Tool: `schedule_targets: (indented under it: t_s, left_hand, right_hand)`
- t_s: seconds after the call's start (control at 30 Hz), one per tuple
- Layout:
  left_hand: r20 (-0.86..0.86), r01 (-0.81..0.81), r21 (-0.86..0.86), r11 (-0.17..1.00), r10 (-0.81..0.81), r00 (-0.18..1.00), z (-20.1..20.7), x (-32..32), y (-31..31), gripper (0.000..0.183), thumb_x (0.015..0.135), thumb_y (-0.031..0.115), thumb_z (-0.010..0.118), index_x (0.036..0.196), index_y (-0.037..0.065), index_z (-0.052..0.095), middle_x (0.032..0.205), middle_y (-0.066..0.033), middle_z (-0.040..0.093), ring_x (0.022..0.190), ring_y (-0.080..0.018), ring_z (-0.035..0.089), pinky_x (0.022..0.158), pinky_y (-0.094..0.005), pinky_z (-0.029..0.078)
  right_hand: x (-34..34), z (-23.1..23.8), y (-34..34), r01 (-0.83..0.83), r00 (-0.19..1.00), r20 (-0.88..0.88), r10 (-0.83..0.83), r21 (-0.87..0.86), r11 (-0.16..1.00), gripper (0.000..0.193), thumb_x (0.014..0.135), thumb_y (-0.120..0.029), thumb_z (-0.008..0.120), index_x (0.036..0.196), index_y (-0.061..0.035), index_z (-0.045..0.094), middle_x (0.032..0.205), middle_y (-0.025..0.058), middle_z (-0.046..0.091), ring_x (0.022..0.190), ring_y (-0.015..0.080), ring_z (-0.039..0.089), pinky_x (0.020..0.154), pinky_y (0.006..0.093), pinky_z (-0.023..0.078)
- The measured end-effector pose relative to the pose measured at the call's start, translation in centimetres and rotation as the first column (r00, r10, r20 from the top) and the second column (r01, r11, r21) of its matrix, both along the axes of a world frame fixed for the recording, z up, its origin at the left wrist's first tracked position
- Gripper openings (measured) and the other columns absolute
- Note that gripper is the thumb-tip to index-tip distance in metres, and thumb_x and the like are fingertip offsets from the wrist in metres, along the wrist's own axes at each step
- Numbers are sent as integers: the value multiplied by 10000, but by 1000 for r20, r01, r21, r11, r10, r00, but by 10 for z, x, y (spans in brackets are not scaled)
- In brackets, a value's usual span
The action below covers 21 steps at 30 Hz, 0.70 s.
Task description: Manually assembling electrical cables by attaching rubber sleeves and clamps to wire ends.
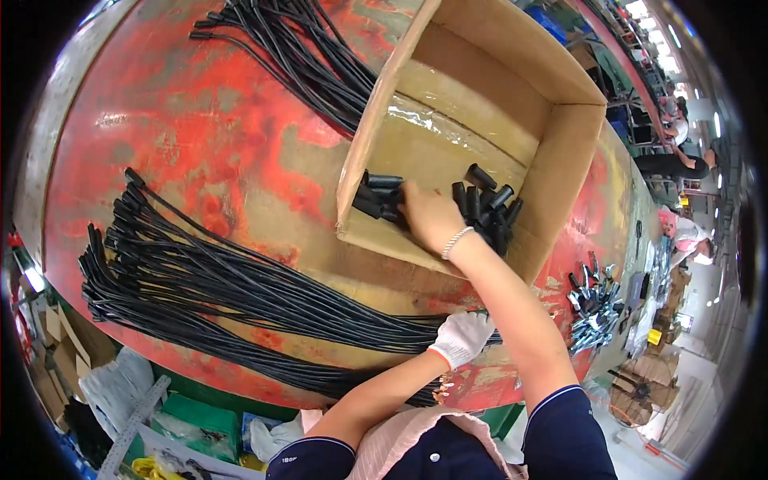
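Observation:
My right hand [433, 216], bare with a beaded bracelet at the wrist, reaches into a cardboard box [552, 168]. Its fingers curl down beside short black tubular sleeves [380, 194] in the near left corner; what lies under the fingertips is hidden. More black sleeves [488, 204] are heaped to the right of that hand. Below the box, my left hand [464, 336] wears a white knit glove and is closed on black cables [320, 312] near their right ends. My right forearm passes close to its fingertips and partly hides the cable ends.
Another bundle of black cables [300, 64] lies at the far left of the box. Metal parts [594, 308] are piled on the worn red table [200, 144] at the right. Green and white bags [196, 424] sit below its front edge. Other people [680, 164] are at the far right.

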<state>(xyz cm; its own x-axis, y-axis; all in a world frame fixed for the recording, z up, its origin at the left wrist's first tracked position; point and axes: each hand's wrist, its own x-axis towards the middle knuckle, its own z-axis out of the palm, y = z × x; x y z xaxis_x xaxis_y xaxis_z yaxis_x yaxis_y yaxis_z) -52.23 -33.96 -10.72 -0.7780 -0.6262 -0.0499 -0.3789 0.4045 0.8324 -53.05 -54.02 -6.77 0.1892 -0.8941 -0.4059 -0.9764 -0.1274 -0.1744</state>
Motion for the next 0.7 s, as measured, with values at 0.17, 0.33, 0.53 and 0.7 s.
schedule_targets:
  t_s: [0.17, 0.33, 0.53, 0.7]
  left_hand:
    - [-38, -68, -189, 980, 62, 997, -14, -8, 10, 120, 829, 160, 538, 905, 85, 595, 713, -64, 610, 652, -223, 642, 578, -374, 528]
    - [-41, -79, -171, 982, 73, 996, -14, -8, 6, 123, 831, 166, 541, 897, 76, 595, 717, -69, 616, 657, -232, 643, 573, -380, 525]
    - [21, -43, -132, 990, 46, 999, -10, -11, 2, 119, 847, 161, 532, 900, 72, 591, 735, -84, 638, 669, -242, 657, 576, -393, 531]
    - [38, -26, -107, 994, 31, 999, -6, -10, -2, 121, 855, 152, 521, 909, 70, 590, 738, -95, 647, 666, -258, 662, 574, -400, 537]
  right_hand:
    - [-32, 14, 0, 126, 859, 509, -45, -126, 984, 231, 938, -134, 563, 1140, -22, 546, 996, 221, 583, 905, 409, 587, 838, 447, 481]
    - [-35, 39, -10, -101, 932, 321, 168, -215, 971, 160, 864, -107, 637, 1024, -102, 632, 943, 140, 573, 924, 345, 591, 801, 420, 504]
    - [-12, -16, -32, -486, 683, 430, 590, -334, 807, 474, 713, 16, 677, 1162, -130, 642, 974, 104, 571, 947, 308, 569, 844, 394, 498]
    - [-18, -38, -41, -574, 672, 410, 617, -237, 784, 489, 738, -6, 657, 1203, -157, 645, 1014, 72, 565, 982, 281, 531, 878, 352, 478]
